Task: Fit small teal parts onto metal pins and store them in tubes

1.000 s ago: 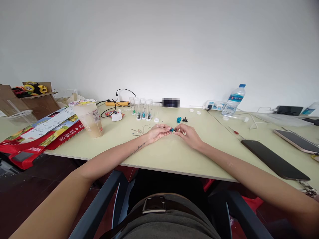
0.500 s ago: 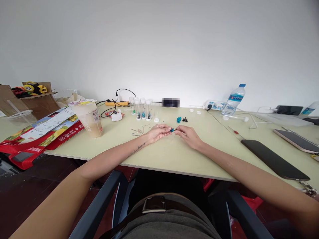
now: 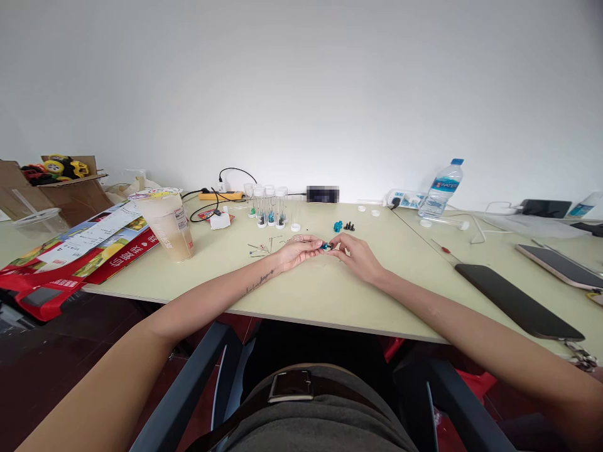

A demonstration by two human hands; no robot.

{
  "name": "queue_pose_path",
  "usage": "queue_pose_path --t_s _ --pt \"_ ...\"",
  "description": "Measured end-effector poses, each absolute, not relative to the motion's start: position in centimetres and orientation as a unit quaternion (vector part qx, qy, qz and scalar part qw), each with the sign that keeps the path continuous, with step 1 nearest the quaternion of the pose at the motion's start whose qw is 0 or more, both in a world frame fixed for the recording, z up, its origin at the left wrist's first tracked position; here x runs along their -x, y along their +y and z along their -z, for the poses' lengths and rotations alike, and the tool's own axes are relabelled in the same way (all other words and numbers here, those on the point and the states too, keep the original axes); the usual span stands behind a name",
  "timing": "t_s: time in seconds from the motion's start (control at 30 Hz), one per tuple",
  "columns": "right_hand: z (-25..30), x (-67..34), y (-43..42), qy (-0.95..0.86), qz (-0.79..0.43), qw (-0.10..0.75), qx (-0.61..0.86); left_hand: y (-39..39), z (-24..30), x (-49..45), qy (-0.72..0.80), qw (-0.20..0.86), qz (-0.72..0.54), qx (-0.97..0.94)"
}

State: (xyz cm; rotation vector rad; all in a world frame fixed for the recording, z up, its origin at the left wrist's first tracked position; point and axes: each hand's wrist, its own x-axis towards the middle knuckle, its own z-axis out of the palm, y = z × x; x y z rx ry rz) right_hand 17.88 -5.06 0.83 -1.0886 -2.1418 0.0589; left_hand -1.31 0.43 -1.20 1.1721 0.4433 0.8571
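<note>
Pinching teal-and-black piece (image 3: 325,247) over table (image 3: 311,292) | left hand (image 3: 303,251), right hand (image 3: 354,254): fingertips grasping it from opposite sides | risk: small purchase, so uneven pressure could flick it toward black parts (image 3: 349,226)

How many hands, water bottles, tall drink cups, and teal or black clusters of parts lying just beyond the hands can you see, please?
Left hand and right hand: 2
Blue-capped water bottle and water bottle at the right edge: 2
Tall drink cup: 1
Teal cluster: 1
Black cluster: 1
Total: 7
</note>
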Motion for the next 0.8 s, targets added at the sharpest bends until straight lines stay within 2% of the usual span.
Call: queue_pose_path --t_s 0.23,0.4,0.6,0.8 --pt "-0.88 -17.94 -5.08 -0.838 -0.026 0.333 0.431 0.27 1.06 1.27 0.199 0.728 -0.382 -0.534" --pt "-0.81 -17.95 -5.05 -0.833 -0.020 0.365 0.415 0.27 1.08 1.25 0.202 0.724 -0.389 -0.532" --pt "-0.84 -17.93 -5.07 -0.836 -0.022 0.340 0.430 0.16 0.97 1.26 0.205 0.726 -0.384 -0.532" --pt "-0.92 -17.74 -5.10 -0.827 -0.039 0.362 0.428 0.18 0.96 1.21 0.197 0.721 -0.407 -0.526"
